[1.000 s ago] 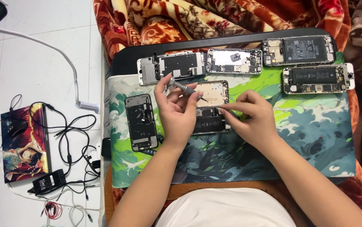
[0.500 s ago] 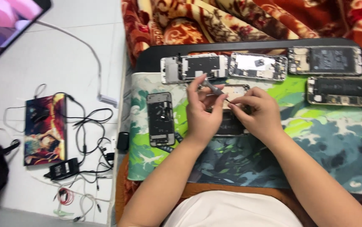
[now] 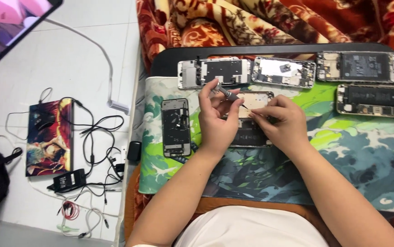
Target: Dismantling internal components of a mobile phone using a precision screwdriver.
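The left hand (image 3: 217,123) sits at the centre of the frame, its fingers curled closed around a small grey screwdriver (image 3: 228,93). The tool runs diagonally from upper left to lower right, with its tip over the upper part of the opened phone (image 3: 252,103) that lies between the two hands.

The right hand (image 3: 281,121) is just to the right of the left hand. Its fingers are bent and pinched together against the same opened phone, pressing on its right edge. Whether a small part is held between the fingertips cannot be told.

The opened phone rests on a green and blue printed work mat (image 3: 361,155) that fills the middle and right of the frame. A dark phone body (image 3: 176,127) lies upright on the mat, just left of the left hand.

Along the upper edge of the mat, four more disassembled phones lie on their sides: one (image 3: 215,72) directly above the left hand, one (image 3: 284,72) to its right, one (image 3: 357,66) at upper right, and one (image 3: 374,99) below that at the right edge.

A red and gold patterned blanket (image 3: 261,20) covers the top of the frame. At left, on the white floor, lie a flat box with colourful art (image 3: 49,137) and a tangle of black cables (image 3: 96,146).
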